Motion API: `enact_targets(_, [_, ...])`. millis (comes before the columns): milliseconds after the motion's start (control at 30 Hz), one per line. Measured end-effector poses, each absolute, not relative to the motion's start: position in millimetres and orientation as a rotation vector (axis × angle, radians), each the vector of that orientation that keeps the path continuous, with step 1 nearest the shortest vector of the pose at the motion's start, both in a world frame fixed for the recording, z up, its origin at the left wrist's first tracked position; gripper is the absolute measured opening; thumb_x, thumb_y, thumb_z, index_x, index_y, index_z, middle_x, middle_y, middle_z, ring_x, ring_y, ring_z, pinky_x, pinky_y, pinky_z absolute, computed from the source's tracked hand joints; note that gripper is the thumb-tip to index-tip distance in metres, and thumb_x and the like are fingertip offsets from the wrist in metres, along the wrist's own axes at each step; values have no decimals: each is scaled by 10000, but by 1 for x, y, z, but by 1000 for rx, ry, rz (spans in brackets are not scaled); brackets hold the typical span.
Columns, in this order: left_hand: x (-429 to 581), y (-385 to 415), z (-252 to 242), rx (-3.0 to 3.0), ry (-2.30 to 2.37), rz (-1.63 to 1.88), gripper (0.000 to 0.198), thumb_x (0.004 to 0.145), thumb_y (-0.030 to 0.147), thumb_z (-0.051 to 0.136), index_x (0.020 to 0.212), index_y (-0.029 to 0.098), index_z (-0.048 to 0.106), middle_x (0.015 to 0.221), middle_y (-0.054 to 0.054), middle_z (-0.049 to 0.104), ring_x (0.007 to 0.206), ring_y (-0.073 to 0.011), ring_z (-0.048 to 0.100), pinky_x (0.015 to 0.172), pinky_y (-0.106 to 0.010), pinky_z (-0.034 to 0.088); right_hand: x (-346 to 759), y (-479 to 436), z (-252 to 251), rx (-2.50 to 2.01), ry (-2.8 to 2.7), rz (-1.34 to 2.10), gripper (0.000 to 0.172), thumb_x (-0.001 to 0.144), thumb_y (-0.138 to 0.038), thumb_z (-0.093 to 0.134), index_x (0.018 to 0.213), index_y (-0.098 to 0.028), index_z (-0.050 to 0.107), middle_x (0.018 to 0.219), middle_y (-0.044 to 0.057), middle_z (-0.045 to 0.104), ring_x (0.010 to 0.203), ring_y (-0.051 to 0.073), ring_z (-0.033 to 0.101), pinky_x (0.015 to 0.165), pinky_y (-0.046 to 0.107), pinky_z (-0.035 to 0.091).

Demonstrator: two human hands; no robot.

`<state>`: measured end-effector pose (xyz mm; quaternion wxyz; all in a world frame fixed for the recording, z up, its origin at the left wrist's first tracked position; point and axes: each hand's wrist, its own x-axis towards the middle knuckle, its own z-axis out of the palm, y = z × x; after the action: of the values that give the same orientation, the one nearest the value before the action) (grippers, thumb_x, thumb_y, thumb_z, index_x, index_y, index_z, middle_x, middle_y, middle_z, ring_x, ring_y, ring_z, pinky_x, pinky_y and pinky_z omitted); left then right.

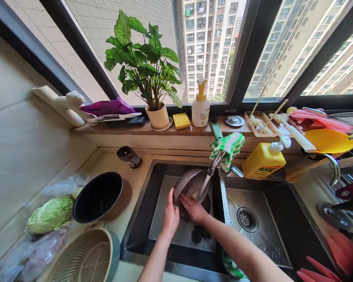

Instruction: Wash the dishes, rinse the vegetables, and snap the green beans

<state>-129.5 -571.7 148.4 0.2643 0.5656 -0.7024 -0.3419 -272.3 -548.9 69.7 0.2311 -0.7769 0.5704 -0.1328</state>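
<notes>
A metal bowl (182,182) is tilted inside the left basin of the sink (157,231), under the faucet (216,162). Water (205,186) streams from the spout into it. My left hand (171,215) grips the bowl's left rim, thumb up along the edge. Inside the bowl, my right hand (195,210) lies with its fingers stretched out against the inner surface, just left of the stream. Whether anything lies under those fingers is hidden. A green-and-white cloth (231,147) is draped over the faucet.
On the left counter are a black-lined pot (98,196), a colander (88,254), a cabbage (50,213) in plastic and a dark jar (129,156). A yellow AXE bottle (263,160) stands behind the right basin (270,207). The sill holds a potted plant (158,116) and a pump bottle (200,109).
</notes>
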Motion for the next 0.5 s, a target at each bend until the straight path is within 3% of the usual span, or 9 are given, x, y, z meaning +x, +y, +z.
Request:
enact_targets(167, [-120, -568, 144, 1618, -1847, -845, 723, 733, -2, 342, 1416, 190, 200, 1443, -104, 342, 1321, -174, 332, 1085, -355, 302, -299, -557, 71, -1946, 1811, -210, 298, 845, -140, 417, 1007, -124, 666, 1088, 153, 647, 1114, 275, 536, 971, 391, 391])
enact_targets(267, [-125, -562, 142, 1589, -1905, -822, 739, 706, -16, 356, 1406, 191, 241, 1427, -99, 364, 1316, -180, 340, 1087, -355, 300, -296, -565, 77, -1834, 1965, -181, 326, 839, -85, 376, 1005, -92, 656, 1096, 195, 626, 971, 279, 607, 829, 367, 469])
enact_targets(367, [-129, -559, 141, 1547, -1902, -772, 738, 711, -16, 360, 1405, 204, 239, 1436, -98, 339, 1324, -192, 325, 1093, -373, 290, -287, -566, 82, -1812, 1958, -188, 341, 801, -50, 422, 1037, -149, 647, 1200, 144, 585, 1027, 249, 582, 821, 320, 463])
enact_targets(500, [-123, -562, 141, 1536, -1850, -701, 716, 730, -11, 351, 1405, 189, 222, 1432, -114, 319, 1328, -194, 310, 1104, -379, 267, -297, -558, 94, -1759, 1924, -147, 158, 758, -136, 547, 784, -170, 699, 863, 105, 694, 844, 233, 635, 717, 284, 473])
